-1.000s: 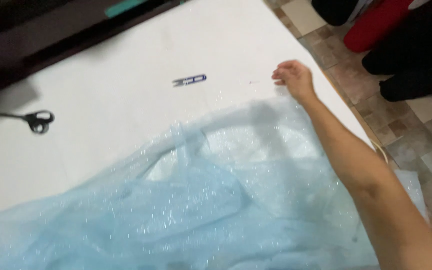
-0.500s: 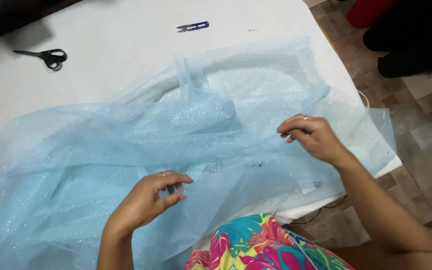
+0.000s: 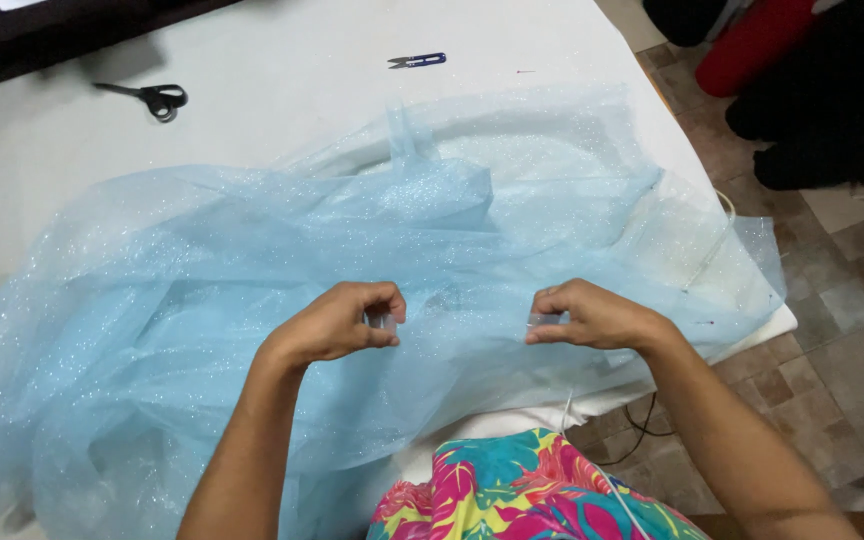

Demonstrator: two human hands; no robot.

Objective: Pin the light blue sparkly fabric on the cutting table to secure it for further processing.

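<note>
Blue tulle (image 3: 252,260) pinched in both hands' grip

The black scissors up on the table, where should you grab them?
Probably by the looped handles of the black scissors, which point right toward the middle of the white table. Come from that side; the blades point left. Both hands now pinch the blue fabric.

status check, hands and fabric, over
Left hand and right hand both pinching the light blue glitter fabric, a span held between them. Black scissors and blue snips lie clear, far side.
</note>
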